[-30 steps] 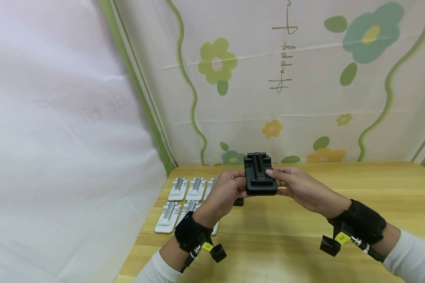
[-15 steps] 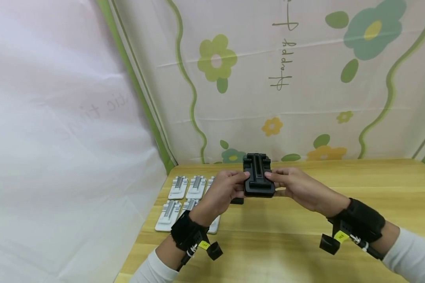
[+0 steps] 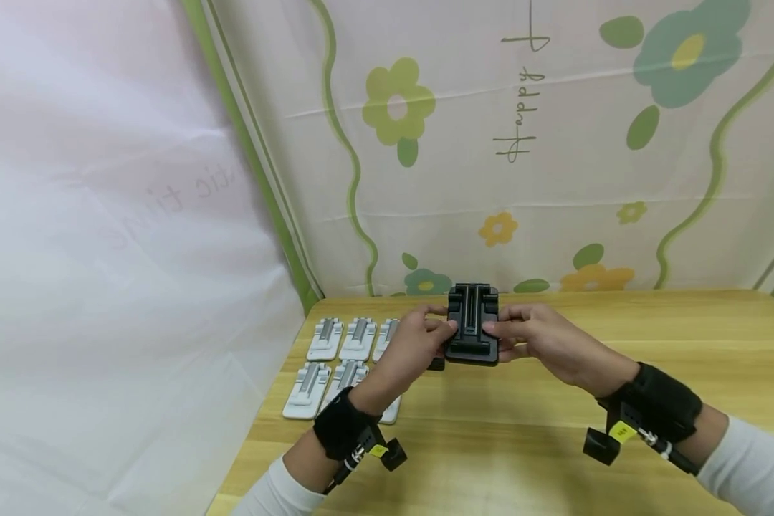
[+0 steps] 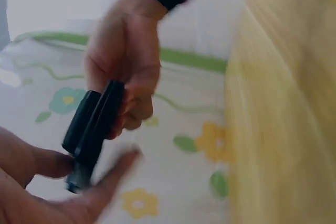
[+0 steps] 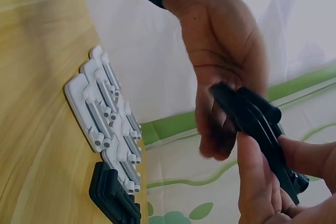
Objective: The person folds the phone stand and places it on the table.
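Note:
A black folding phone stand [image 3: 473,324], folded flat, is held up over the table between both hands. My left hand [image 3: 419,340] pinches its left edge, thumb on the front and fingers behind. On the opposite edge my right hand [image 3: 542,340] grips it the same way, thumb near the central bar. In the left wrist view the phone stand [image 4: 94,124] appears edge-on and slightly blurred. The right wrist view shows the phone stand [image 5: 257,129] from the side, with the right thumb and fingers squeezing its lower end.
Several white phone stands [image 3: 305,390] lie in two rows at the table's left side, partly hidden by the left arm. Another black phone stand [image 5: 113,192] lies beside them. A floral curtain [image 3: 451,143] hangs behind the wooden table [image 3: 555,459].
The left thumb has come from behind onto the front of the black phone stand. The stand has tilted to face the head camera more and sits slightly lower.

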A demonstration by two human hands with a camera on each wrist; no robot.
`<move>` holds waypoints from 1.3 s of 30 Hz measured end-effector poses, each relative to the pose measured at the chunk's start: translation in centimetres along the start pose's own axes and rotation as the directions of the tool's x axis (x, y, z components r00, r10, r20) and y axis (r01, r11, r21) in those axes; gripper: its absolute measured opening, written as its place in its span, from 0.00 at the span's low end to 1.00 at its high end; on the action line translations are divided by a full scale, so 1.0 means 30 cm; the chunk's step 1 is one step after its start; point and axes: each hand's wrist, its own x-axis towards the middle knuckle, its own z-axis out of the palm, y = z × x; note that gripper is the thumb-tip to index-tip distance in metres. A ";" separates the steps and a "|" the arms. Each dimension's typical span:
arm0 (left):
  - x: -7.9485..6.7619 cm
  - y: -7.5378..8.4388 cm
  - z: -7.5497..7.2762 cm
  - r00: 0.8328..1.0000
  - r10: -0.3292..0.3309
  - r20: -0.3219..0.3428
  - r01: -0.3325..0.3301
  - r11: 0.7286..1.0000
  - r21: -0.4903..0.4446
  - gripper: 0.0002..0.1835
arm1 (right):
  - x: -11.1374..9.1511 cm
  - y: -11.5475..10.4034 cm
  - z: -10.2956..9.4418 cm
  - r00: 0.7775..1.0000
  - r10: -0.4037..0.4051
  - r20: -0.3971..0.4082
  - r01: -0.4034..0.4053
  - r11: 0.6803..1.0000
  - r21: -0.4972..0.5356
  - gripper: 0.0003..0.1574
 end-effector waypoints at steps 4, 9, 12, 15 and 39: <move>-0.031 0.016 0.029 0.995 0.094 -0.030 -0.081 0.953 0.290 0.36 | 0.006 0.010 0.008 1.000 -0.020 0.005 0.020 1.000 0.022 0.20; -0.038 0.006 0.062 0.979 0.196 -0.059 -0.145 0.866 0.479 0.41 | 0.013 0.011 0.032 0.999 -0.036 0.013 0.035 0.997 0.067 0.21; -0.026 -0.006 0.071 0.970 0.232 -0.069 -0.177 0.874 0.452 0.32 | 0.012 0.012 0.038 0.999 -0.051 0.012 0.050 0.997 0.066 0.25; -0.022 -0.024 0.063 0.973 0.221 -0.074 -0.175 0.902 0.395 0.29 | 0.013 0.020 0.034 0.999 -0.035 0.028 0.033 0.998 0.046 0.28; -0.020 -0.397 -0.011 0.990 0.100 -0.098 0.022 0.579 0.815 0.28 | -0.007 0.103 -0.088 0.995 0.096 -0.009 -0.096 0.984 -0.147 0.32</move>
